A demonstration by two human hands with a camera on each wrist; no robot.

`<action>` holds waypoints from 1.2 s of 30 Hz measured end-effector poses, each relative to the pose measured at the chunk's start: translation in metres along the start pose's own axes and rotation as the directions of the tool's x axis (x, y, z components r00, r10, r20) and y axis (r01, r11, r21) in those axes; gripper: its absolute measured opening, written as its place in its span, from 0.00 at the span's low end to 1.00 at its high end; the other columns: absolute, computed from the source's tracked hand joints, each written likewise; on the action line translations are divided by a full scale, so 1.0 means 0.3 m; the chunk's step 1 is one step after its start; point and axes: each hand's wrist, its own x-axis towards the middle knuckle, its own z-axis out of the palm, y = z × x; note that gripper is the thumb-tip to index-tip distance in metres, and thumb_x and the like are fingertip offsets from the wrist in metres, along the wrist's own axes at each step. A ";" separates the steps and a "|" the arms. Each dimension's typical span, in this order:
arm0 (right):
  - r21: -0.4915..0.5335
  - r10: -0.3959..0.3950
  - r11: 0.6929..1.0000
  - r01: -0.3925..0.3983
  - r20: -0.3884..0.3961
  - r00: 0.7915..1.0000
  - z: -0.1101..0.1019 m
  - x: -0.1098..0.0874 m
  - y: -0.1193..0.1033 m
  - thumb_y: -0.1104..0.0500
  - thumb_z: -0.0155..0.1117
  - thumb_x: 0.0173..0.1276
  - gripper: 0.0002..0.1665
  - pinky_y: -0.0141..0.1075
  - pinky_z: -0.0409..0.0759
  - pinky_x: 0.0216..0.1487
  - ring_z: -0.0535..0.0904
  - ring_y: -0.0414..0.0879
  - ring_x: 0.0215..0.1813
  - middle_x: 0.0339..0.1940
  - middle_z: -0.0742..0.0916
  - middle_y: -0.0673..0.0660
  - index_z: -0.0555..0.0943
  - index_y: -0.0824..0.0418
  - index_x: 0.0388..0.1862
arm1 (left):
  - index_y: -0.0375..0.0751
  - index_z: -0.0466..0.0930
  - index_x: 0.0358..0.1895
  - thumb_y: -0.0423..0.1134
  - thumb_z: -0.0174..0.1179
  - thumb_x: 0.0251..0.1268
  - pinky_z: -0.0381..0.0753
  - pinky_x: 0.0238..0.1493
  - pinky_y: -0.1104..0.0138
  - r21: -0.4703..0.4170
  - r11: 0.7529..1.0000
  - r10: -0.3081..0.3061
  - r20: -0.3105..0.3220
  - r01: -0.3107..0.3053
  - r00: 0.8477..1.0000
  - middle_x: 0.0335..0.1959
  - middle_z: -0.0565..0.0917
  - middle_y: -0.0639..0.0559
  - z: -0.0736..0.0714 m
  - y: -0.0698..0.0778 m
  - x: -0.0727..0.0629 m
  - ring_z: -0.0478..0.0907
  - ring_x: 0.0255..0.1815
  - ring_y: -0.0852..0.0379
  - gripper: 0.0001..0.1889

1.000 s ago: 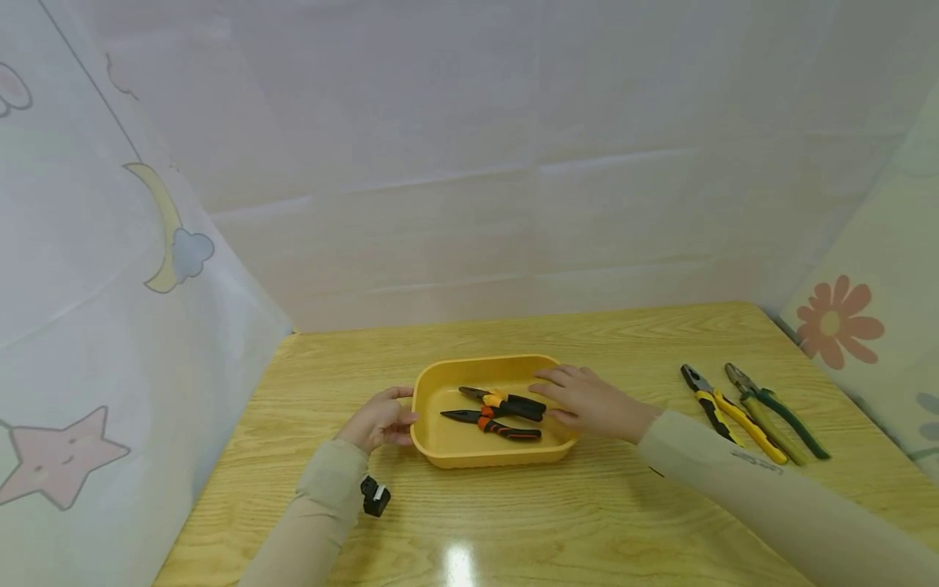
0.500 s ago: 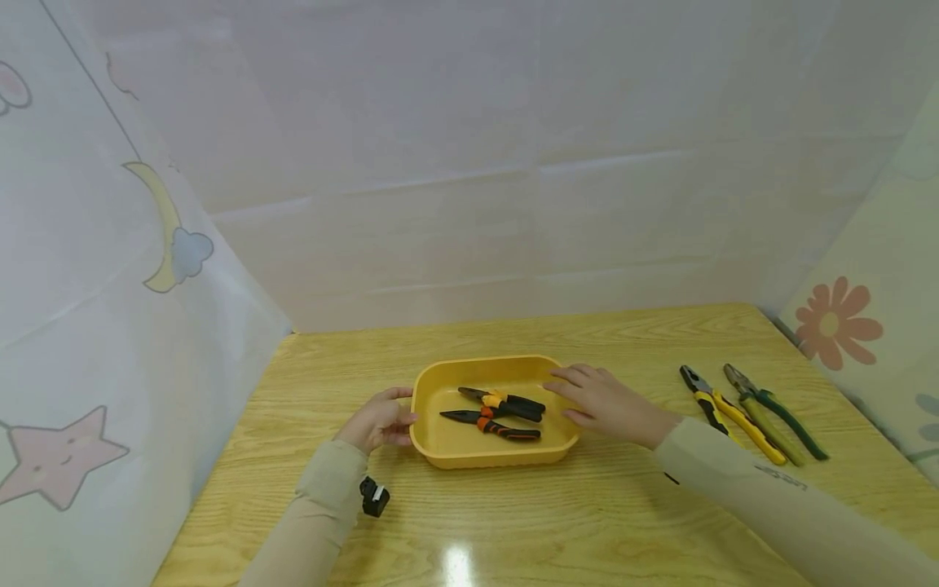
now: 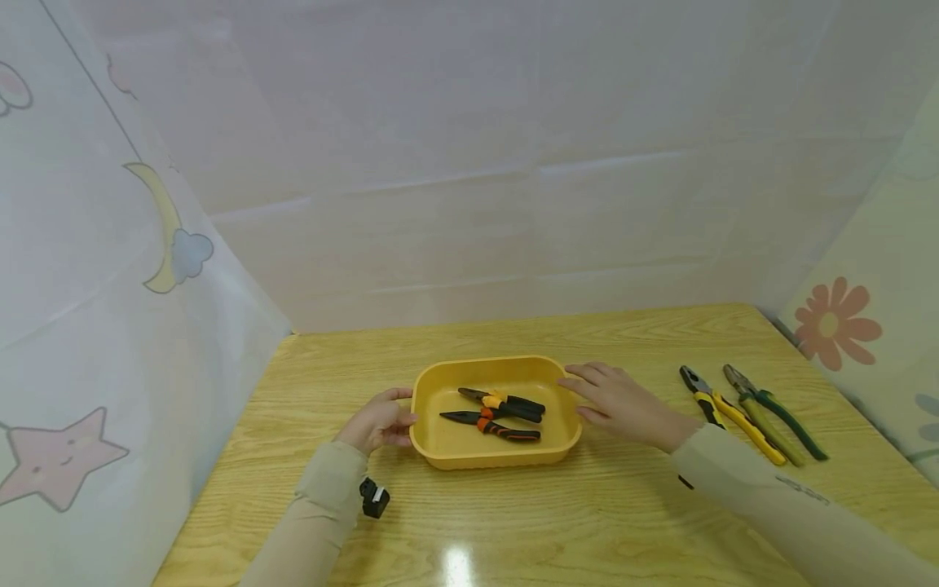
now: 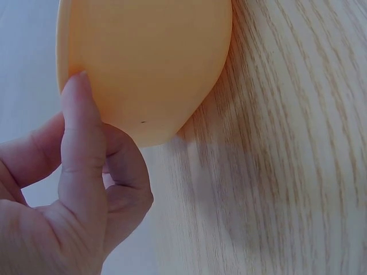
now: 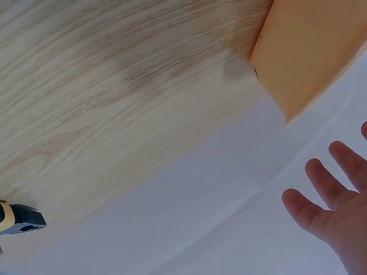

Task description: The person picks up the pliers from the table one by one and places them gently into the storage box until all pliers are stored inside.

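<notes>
Showing a person at a wooden table (image 3: 557, 522), the head view centres on a yellow tray (image 3: 495, 460) holding two pairs of black-handled pliers, one yellow-accented (image 3: 522, 406), one red-accented (image 3: 513, 433). The left hand (image 3: 374, 422) grips the tray's left end; the right hand (image 3: 623, 405), holding nothing, stretches its fingers beside the right end. Farther right lie yellow-and-black pliers (image 3: 747, 425) and green-handled pliers (image 3: 795, 428).

The left wrist view shows bent fingers and one fingertip on the tray's outer wall, just below the rim.

The right wrist view shows spread fingers apart from the tray (a dark tool tip (image 5: 26, 219) peeks in at lower left).
</notes>
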 end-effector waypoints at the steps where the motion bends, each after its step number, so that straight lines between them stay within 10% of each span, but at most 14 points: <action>1: -0.001 -0.004 1.000 0.004 -0.003 1.000 -0.002 -0.002 0.001 0.63 0.69 0.63 0.29 0.60 0.75 0.51 0.74 0.62 0.58 0.60 0.78 0.68 0.75 0.66 0.63 | 0.33 0.62 0.69 0.22 0.52 0.66 0.80 0.19 0.70 0.001 1.000 0.004 0.001 -0.004 1.000 0.36 0.76 0.38 -0.001 0.000 -0.001 0.75 0.25 0.54 0.27; 36: -0.063 -0.011 0.998 0.005 -0.102 0.995 -0.011 -0.103 0.042 0.63 0.72 0.59 0.31 0.59 0.76 0.49 0.74 0.63 0.57 0.60 0.78 0.66 0.75 0.66 0.62 | 0.32 0.61 0.70 0.22 0.52 0.67 0.80 0.19 0.69 0.000 1.000 0.004 0.008 -0.004 1.000 0.35 0.76 0.39 -0.004 0.004 -0.008 0.74 0.25 0.55 0.28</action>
